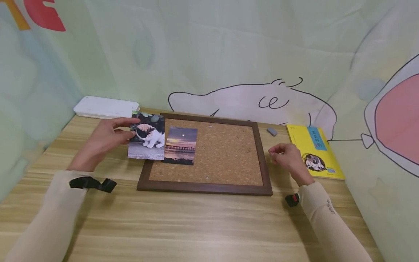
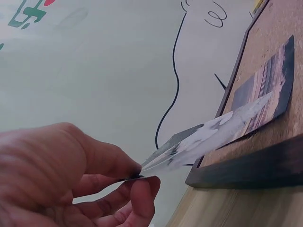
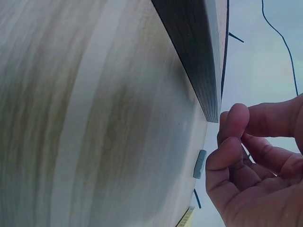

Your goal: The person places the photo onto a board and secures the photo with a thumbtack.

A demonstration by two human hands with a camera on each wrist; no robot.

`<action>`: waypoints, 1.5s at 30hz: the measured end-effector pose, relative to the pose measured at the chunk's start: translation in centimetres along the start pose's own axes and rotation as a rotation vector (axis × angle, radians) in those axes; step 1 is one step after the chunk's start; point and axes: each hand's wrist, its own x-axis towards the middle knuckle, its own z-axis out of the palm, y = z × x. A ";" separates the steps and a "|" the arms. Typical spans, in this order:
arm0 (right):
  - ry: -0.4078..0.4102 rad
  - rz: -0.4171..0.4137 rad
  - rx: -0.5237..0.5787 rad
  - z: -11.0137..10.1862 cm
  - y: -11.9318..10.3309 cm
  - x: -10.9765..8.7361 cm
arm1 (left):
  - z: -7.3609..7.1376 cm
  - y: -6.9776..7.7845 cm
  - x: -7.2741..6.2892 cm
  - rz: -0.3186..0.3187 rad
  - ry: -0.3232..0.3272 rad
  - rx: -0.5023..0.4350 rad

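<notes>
My left hand (image 1: 101,143) pinches the left edge of a kitten photo (image 1: 147,142) between thumb and fingers. The photo is raised over the left side of a cork board (image 1: 226,156) with a dark brown frame. Beside it on the cork lies a sunset photo (image 1: 181,145) with a small shiny pin (image 1: 183,135) near its top, partly covered by the kitten photo. My right hand (image 1: 289,160) hovers just right of the frame, apart from it. In the right wrist view its fingers (image 3: 227,156) are curled, with thumb and fingertip close together; nothing shows between them.
A small grey block (image 1: 271,131) lies behind the right hand. A yellow book (image 1: 315,151) rests at the table's right edge. A white case (image 1: 106,107) sits at the back left. A printed cloth wall (image 1: 209,54) borders the wooden table (image 1: 196,225).
</notes>
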 end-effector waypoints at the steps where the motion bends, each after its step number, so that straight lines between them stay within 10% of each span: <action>1: 0.002 -0.005 0.007 0.0 -0.1 0.0 | 0.2 0.2 0.1 0.003 -0.002 0.009; 25: 0.008 0.017 0.099 0.7 -1.3 0.3 | 4.8 4.3 2.3 0.091 -0.095 0.003; 45: 0.077 0.051 0.180 1.4 -2.9 0.8 | 9.5 6.3 3.9 0.046 -0.171 -0.102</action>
